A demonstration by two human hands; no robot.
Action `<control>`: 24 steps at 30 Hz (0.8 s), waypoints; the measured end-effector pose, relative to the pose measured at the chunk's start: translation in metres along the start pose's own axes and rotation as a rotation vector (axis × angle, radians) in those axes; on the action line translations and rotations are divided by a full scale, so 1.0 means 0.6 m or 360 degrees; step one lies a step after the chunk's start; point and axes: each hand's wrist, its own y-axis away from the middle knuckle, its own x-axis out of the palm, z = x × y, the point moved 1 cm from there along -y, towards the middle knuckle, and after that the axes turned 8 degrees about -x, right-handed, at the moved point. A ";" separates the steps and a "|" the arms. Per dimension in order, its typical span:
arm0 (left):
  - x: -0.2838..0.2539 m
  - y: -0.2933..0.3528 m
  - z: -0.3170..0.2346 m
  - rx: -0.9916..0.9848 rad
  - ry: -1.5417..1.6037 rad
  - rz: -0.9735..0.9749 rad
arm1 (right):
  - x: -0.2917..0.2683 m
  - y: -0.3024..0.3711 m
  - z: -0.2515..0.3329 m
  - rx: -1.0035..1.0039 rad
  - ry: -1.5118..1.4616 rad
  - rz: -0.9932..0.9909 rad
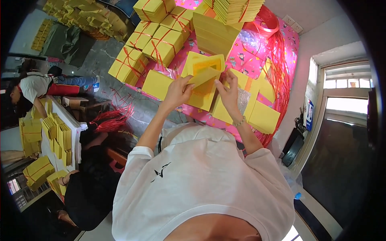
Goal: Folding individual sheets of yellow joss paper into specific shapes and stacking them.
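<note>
My left hand (177, 93) pinches the near left corner of a folded yellow paper sheet (203, 77), which is lifted and tilted. Beneath it lies a yellow paper stack (201, 101) with an orange printed panel. To the right of the sheet is my right hand (229, 94), its thumb and bent fingers apart, with nothing visible between them. A bracelet circles that wrist. Under and beside the right forearm are more yellow paper pieces (263, 116) and a silvery glittery piece (243, 99). Left of my left hand lies a plain yellow stack (157, 84).
Yellow bundles tied with red string (163, 45) crowd the far left of the pink patterned tablecloth (251, 63). Red plastic strands (281, 76) hang along its right side. At far left, other people work around a white table (76, 136) with yellow stacks. A window stands right.
</note>
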 end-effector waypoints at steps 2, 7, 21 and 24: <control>0.005 0.004 -0.003 -0.0235 0.1093 0.0226 | 0.002 -0.009 -0.025 0.0274 -0.0602 0.0334; -0.003 0.014 -0.022 -0.0374 0.1705 0.0572 | 0.000 -0.004 -0.006 0.0615 -0.1092 0.0563; 0.005 0.029 -0.063 -0.0188 0.1047 -0.0245 | -0.006 0.008 0.056 0.0497 -0.0821 0.0670; 0.007 0.029 -0.069 -0.0174 0.1531 -0.0131 | -0.007 0.004 0.068 0.0476 -0.0815 0.0646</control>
